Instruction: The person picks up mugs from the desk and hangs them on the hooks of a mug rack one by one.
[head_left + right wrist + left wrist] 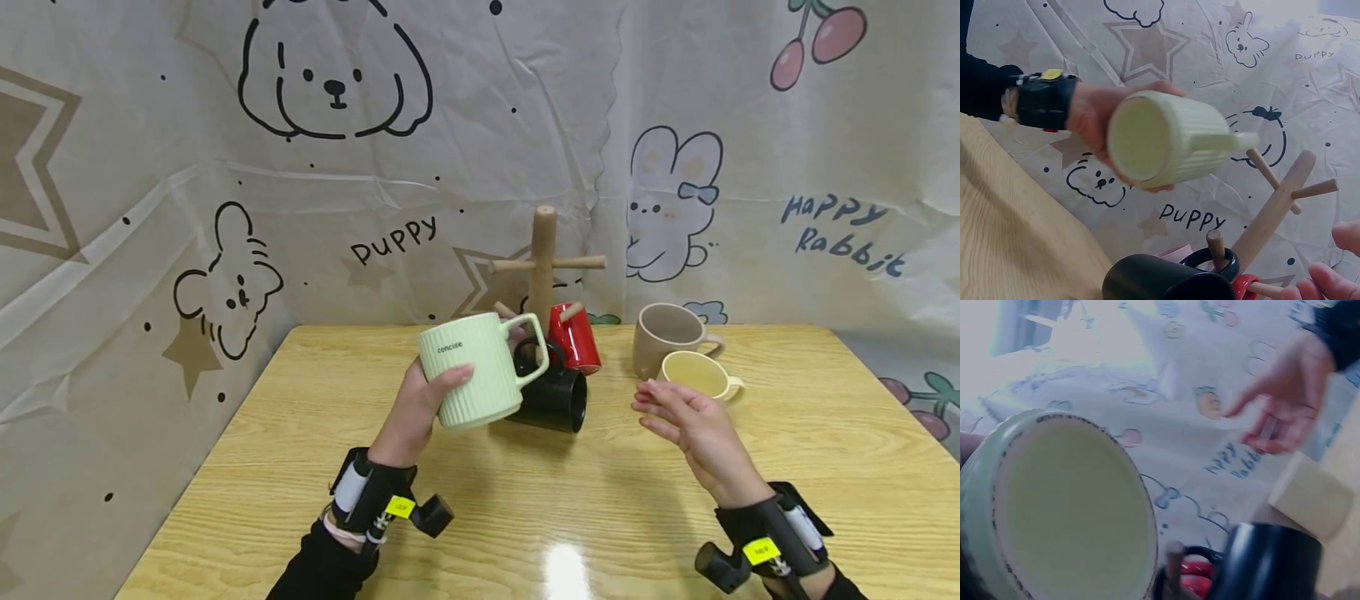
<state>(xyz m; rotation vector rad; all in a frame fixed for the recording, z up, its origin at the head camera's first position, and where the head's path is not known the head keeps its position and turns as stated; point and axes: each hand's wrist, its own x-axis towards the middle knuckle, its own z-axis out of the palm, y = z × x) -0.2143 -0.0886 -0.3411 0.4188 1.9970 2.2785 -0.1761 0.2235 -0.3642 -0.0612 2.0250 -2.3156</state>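
Observation:
My left hand (pixel 420 404) grips a light green ribbed mug (pixel 480 375) by its body, thumb across the front below the word "concise". The mug is held up tilted, its handle toward the right. Behind it stands a wooden mug tree (pixel 543 250) with pegs. A black mug (pixel 558 400) hangs on a low peg by its handle, and a red mug (pixel 576 337) is on another peg. My right hand (pixel 697 429), fingers loosely bent and holding nothing, is in front of a yellow mug (pixel 693 372).
A taupe mug (pixel 660 333) stands behind the yellow one on the right of the wooden table (pixel 525 517). A printed cloth (pixel 337 192) hangs along the back and left side of the table. The tree's upper pegs (pixel 585 262) stick out sideways.

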